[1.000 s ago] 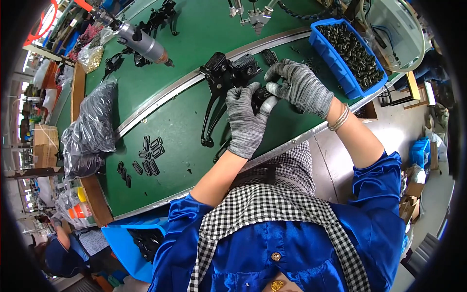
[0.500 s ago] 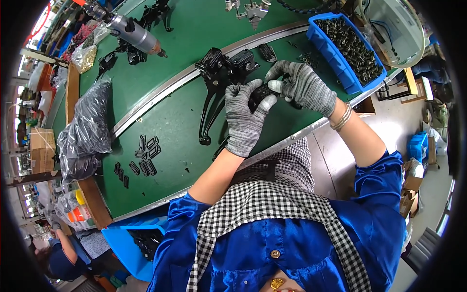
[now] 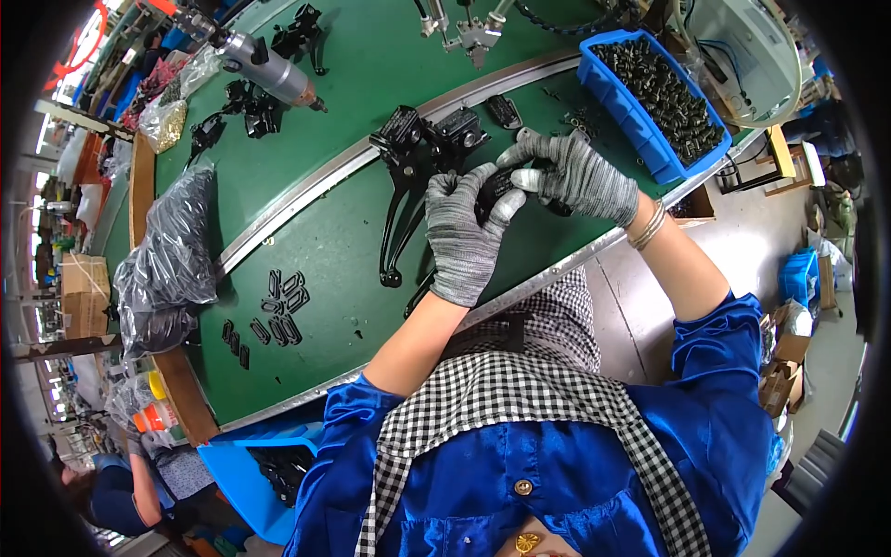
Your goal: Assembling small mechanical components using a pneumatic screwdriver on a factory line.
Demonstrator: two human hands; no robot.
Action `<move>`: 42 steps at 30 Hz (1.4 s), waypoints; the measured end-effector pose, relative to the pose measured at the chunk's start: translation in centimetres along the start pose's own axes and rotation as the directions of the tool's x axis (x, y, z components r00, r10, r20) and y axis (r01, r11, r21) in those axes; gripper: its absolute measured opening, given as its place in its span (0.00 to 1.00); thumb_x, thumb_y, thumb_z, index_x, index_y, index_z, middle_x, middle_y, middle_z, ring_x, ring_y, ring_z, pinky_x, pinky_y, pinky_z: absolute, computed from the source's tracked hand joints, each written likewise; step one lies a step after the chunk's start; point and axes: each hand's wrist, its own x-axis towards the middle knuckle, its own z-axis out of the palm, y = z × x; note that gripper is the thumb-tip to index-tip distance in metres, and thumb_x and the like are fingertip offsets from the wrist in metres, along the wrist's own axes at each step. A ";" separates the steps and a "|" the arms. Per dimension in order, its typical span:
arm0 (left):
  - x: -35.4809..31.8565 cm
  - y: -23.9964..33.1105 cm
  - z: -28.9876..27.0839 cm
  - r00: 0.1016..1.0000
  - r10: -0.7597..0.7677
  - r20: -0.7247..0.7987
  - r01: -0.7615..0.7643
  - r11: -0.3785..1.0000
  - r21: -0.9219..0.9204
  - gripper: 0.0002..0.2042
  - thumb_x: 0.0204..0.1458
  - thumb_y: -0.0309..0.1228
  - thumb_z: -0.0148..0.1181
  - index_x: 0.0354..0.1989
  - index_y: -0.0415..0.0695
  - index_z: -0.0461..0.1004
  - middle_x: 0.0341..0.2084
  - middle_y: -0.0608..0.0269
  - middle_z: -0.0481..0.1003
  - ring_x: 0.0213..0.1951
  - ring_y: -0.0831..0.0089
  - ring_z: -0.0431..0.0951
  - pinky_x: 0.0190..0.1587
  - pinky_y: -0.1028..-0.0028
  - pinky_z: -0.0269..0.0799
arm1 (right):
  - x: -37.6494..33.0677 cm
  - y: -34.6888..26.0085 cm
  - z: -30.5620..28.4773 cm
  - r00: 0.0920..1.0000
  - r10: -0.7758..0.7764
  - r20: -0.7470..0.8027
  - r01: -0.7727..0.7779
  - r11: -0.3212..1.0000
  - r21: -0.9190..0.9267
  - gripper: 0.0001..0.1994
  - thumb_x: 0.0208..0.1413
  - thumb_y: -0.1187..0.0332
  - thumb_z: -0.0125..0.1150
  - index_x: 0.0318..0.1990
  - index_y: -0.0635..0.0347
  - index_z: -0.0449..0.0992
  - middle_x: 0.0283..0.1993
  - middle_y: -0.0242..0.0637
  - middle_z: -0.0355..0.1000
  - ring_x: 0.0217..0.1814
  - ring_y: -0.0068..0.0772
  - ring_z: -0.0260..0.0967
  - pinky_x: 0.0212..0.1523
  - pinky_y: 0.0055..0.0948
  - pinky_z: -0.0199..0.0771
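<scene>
Left hand (image 3: 461,237) and right hand (image 3: 577,176), both in grey knit gloves, grip 1 black metal lever part (image 3: 494,188) between them, steadying it just right of 2 black metal brake levers (image 3: 408,181).

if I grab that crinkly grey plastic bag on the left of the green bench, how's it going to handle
The grey plastic bag looks floppy: its film is creased and slumped, so it would probably sag and shift in the hand. Its glossy surface may be slippery. It bulges as if filled, so possibly heavier than it looks.

Crumpled grey plastic bags (image 3: 167,265) slump at the green bench's left end — brown cardboard boxes (image 3: 82,295) just beyond them.
</scene>
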 end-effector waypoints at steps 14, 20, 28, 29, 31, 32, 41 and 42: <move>0.2 -0.4 0.6 0.997 0.078 -0.002 -0.078 0.995 -0.063 0.25 0.42 0.45 0.71 0.45 0.40 0.77 0.35 0.52 0.67 0.38 0.59 0.70 0.44 0.63 0.70 | 0.6 -1.2 -0.3 0.958 0.287 -0.013 -0.286 0.957 0.056 0.18 0.61 0.64 0.57 0.56 0.60 0.69 0.46 0.36 0.75 0.33 0.22 0.70 0.38 0.22 0.74; 0.4 0.2 1.3 0.993 0.110 0.034 -0.107 0.991 -0.074 0.24 0.42 0.45 0.71 0.43 0.40 0.77 0.34 0.51 0.68 0.37 0.58 0.70 0.43 0.63 0.70 | 7.7 -7.3 -5.1 0.630 -0.559 -0.540 0.563 0.807 -0.179 0.34 0.49 0.42 0.66 0.53 0.61 0.66 0.49 0.40 0.72 0.47 0.38 0.69 0.56 0.27 0.65; -0.3 0.2 1.3 0.992 0.125 0.008 -0.125 0.991 -0.042 0.23 0.43 0.43 0.71 0.42 0.38 0.77 0.32 0.51 0.68 0.36 0.58 0.70 0.41 0.64 0.70 | 17.6 -15.7 -3.9 0.595 -0.117 -0.795 0.121 0.991 -0.056 0.23 0.52 0.54 0.67 0.46 0.64 0.71 0.34 0.36 0.75 0.32 0.31 0.69 0.36 0.32 0.71; -0.4 0.2 1.2 0.992 0.127 0.007 -0.126 0.991 -0.041 0.23 0.43 0.43 0.71 0.42 0.38 0.77 0.32 0.51 0.68 0.36 0.58 0.70 0.41 0.64 0.70 | 17.6 -15.7 -4.0 0.595 -0.119 -0.795 0.122 0.991 -0.056 0.23 0.52 0.54 0.67 0.46 0.64 0.71 0.34 0.36 0.75 0.32 0.31 0.69 0.36 0.32 0.71; -0.5 0.2 1.0 0.992 0.122 0.005 -0.122 0.990 -0.076 0.23 0.43 0.42 0.71 0.42 0.38 0.77 0.32 0.51 0.69 0.36 0.58 0.71 0.41 0.64 0.71 | 17.4 -15.3 -4.1 0.661 -0.078 -0.746 0.055 0.997 -0.056 0.22 0.53 0.53 0.67 0.44 0.62 0.73 0.33 0.33 0.74 0.32 0.26 0.68 0.34 0.28 0.70; -0.5 0.2 1.0 0.993 0.119 0.005 -0.118 0.989 -0.094 0.23 0.43 0.42 0.71 0.42 0.38 0.77 0.32 0.50 0.69 0.36 0.58 0.71 0.41 0.64 0.71 | 17.2 -15.1 -4.2 0.691 -0.054 -0.721 0.019 0.998 -0.057 0.21 0.53 0.52 0.67 0.43 0.61 0.74 0.32 0.31 0.74 0.31 0.23 0.68 0.33 0.26 0.69; 1.1 0.2 0.0 0.972 0.183 0.146 -0.162 0.976 -0.148 0.22 0.43 0.40 0.72 0.43 0.40 0.78 0.33 0.51 0.70 0.35 0.58 0.71 0.41 0.65 0.72 | 12.4 -12.0 -5.6 0.833 -0.258 -0.490 0.461 0.813 0.355 0.19 0.54 0.50 0.66 0.38 0.57 0.77 0.27 0.23 0.69 0.27 0.15 0.61 0.26 0.20 0.62; 1.4 0.4 0.2 0.970 0.177 0.166 -0.156 0.979 -0.135 0.22 0.42 0.40 0.72 0.43 0.41 0.78 0.33 0.51 0.70 0.35 0.58 0.72 0.42 0.65 0.72 | 10.9 -12.5 -5.6 0.833 -0.207 -0.512 0.413 0.849 0.329 0.19 0.54 0.49 0.66 0.37 0.58 0.77 0.26 0.22 0.68 0.26 0.15 0.61 0.26 0.20 0.62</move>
